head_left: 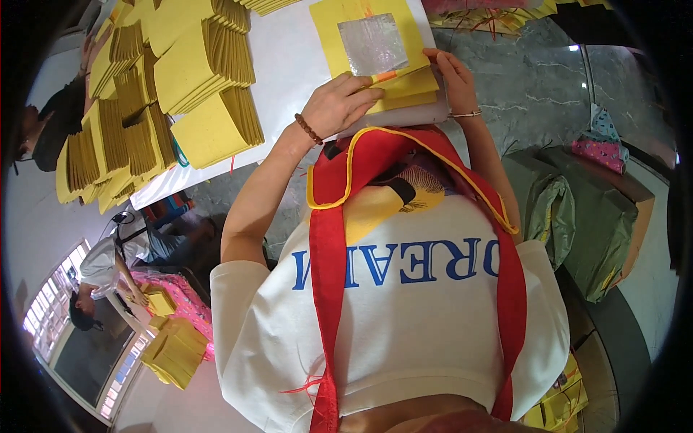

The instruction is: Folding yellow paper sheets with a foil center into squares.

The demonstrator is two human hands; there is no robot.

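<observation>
A yellow paper sheet with a silver foil square lies at the table's near edge, its near end folded up. The curled fingers of my left hand grip the fold from the left, beside a small orange mark. At the fold's right corner, my right hand pinches the paper between thumb and fingers. Beneath the fold, more yellow paper shows; whether it belongs to the same sheet, I cannot tell.
Stacks of folded yellow paper crowd the white table's left side. Green wrapped packages stand on the right. Another person is at a pink-covered table with yellow bundles, lower left. A further person is at the far left.
</observation>
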